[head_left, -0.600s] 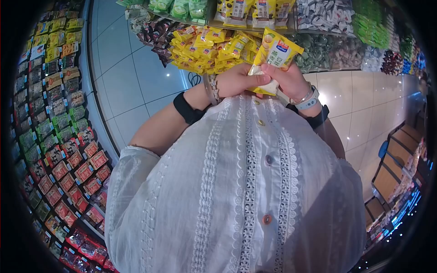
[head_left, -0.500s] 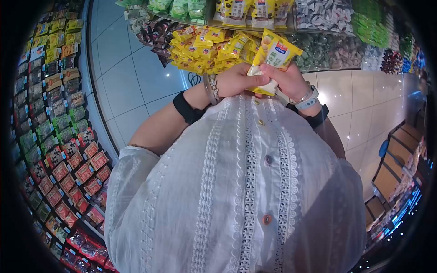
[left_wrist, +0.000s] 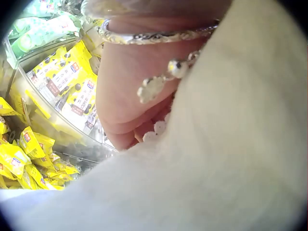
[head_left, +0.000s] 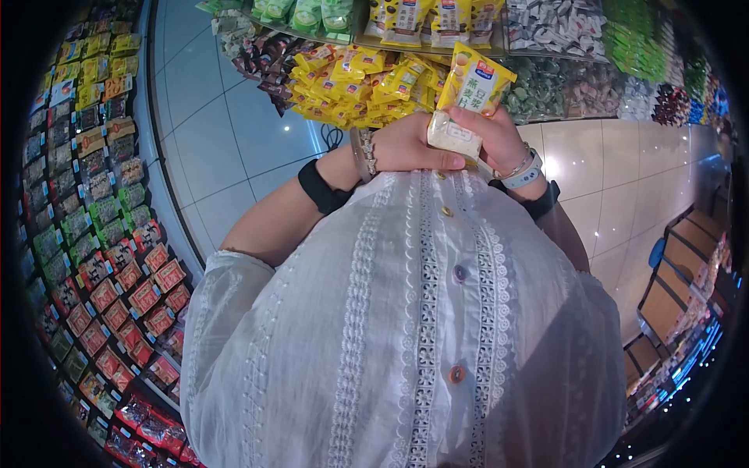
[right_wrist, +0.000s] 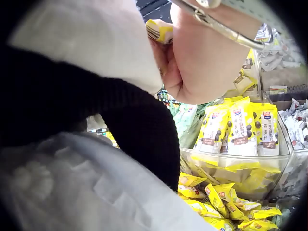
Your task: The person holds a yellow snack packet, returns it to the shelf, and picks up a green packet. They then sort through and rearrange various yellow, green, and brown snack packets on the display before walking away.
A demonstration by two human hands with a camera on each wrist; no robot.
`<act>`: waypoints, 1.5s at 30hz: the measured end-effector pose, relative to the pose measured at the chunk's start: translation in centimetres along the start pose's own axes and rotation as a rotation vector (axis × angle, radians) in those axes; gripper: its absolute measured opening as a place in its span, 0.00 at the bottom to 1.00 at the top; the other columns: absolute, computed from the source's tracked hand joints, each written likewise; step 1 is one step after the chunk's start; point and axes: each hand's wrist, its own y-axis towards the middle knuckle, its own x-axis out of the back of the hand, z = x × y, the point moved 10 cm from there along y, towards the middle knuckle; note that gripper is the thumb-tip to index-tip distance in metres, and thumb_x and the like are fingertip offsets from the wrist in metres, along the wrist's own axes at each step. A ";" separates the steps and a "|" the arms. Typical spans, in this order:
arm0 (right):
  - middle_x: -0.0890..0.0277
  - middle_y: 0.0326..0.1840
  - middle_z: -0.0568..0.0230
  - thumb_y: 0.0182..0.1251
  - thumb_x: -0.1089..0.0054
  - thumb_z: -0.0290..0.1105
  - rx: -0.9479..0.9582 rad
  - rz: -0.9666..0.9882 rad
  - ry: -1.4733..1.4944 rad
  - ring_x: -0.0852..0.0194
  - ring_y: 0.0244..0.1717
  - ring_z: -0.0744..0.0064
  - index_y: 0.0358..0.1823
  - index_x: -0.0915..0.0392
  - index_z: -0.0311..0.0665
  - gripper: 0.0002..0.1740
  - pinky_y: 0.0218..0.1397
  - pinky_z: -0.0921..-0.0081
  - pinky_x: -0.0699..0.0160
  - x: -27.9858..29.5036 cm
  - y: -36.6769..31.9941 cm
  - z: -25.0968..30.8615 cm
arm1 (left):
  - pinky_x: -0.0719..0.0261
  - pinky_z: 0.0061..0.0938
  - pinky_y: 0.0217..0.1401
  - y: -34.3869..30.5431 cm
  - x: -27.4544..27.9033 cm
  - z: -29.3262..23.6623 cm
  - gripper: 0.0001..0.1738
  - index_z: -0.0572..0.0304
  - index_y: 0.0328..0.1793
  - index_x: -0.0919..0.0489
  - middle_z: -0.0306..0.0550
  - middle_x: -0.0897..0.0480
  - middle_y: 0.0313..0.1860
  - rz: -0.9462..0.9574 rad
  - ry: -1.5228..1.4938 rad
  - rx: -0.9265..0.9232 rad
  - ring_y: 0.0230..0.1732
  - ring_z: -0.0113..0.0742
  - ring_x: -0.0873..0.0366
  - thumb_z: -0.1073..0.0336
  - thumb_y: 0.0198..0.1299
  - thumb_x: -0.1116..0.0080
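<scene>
A yellow and white snack packet with green Chinese characters is held upright in front of the shirt in the head view. My right hand grips its right side, thumb across the front. The left hand holds its lower end, thumb lying along the bottom edge. Fingers behind the packet are hidden. In the right wrist view, a striped corner of the packet shows beside the right hand. The left wrist view shows the left hand with bracelets, partly covered by white cloth.
Beyond the hands lie a heap of small yellow packets and a clear bin of larger yellow and white packets. White-wrapped pieces fill another bin. Shelves of packaged snacks stand at left, across the tiled floor.
The left thumb has slid down from the packet's face to its bottom edge, uncovering the white lower part. The packet has shifted slightly left and up. Both arms stay nearly in place.
</scene>
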 end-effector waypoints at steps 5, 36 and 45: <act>0.25 0.42 0.63 0.60 0.45 0.28 0.010 0.013 -0.007 0.24 0.41 0.73 0.48 0.30 0.33 0.15 0.44 0.76 0.23 -0.2 0.1 0.2 | 0.27 0.20 0.43 0.1 0.2 0.6 0.19 0.60 0.50 0.25 0.37 0.21 0.40 -0.007 -0.004 0.007 0.39 0.22 0.26 0.62 0.53 0.39; 0.25 0.33 0.69 0.63 0.48 0.31 0.146 -0.218 -0.522 0.30 0.29 0.84 0.42 0.26 0.32 0.11 0.30 0.87 0.30 2.8 -1.3 6.6 | 0.27 0.23 0.45 0.0 2.1 1.9 0.20 0.62 0.52 0.28 0.41 0.20 0.41 -0.129 0.030 0.037 0.41 0.25 0.25 0.68 0.52 0.39; 0.24 0.29 0.54 0.55 0.45 0.27 0.494 -0.039 -1.320 0.28 0.25 0.58 0.33 0.22 0.33 0.07 0.28 0.76 0.31 -5.7 -3.8 9.4 | 0.28 0.22 0.49 -0.6 2.9 1.2 0.23 0.61 0.53 0.29 0.38 0.22 0.45 -0.219 0.047 -0.087 0.45 0.23 0.27 0.72 0.49 0.38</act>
